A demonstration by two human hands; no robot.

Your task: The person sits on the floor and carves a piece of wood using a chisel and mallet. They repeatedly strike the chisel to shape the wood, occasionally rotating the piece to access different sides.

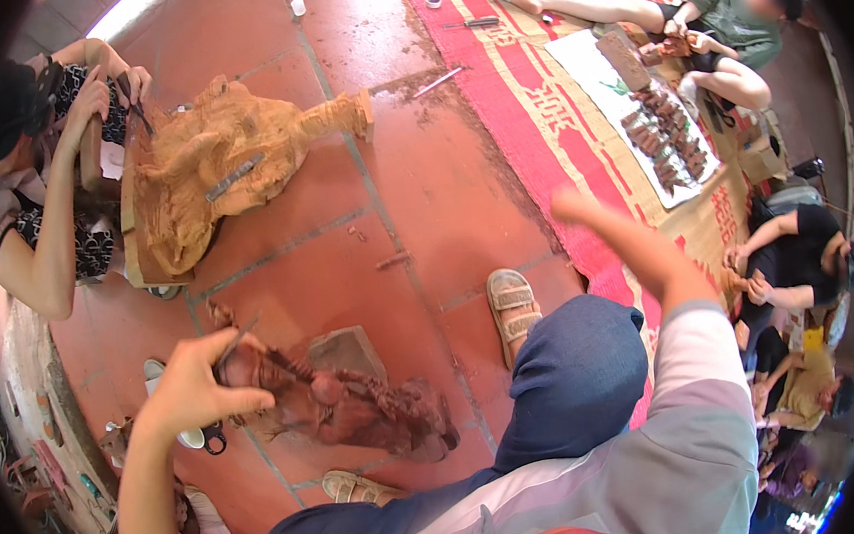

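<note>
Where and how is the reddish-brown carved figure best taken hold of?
The carved figure is probably best held by its rounded head, coming from the left, thumb and fingers on opposite sides. The head is compact and at the left end, where the left hand curves around it; the body is broader, with uneven, projecting carving.

Character-like motifs (547, 107) mark the mat (498, 91); nothing else is legible.
</note>
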